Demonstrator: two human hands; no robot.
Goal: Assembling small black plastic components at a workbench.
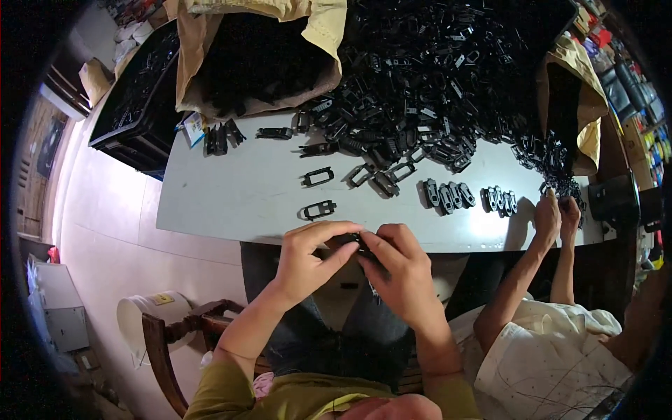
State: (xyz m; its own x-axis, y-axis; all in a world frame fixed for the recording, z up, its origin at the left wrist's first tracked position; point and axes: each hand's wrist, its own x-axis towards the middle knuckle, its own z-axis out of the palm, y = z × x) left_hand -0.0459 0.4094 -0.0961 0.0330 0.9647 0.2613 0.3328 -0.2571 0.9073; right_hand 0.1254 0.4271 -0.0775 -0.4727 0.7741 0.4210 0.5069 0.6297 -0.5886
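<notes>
My left hand and my right hand meet just off the table's front edge, above my lap. Between their fingertips they pinch a small black plastic part, mostly hidden by the fingers. On the table ahead lie two single black frame-shaped parts, one nearer and one farther. A few more open frames rest at the edge of a big heap of black plastic parts. To the right, black assembled-looking pieces stand in a row, with a second row beside it.
A paper sack of black parts stands at the back left, next to a black crate. Another sack is at the right. A co-worker's hands handle small black pieces there. A wooden chair and white bucket stand lower left.
</notes>
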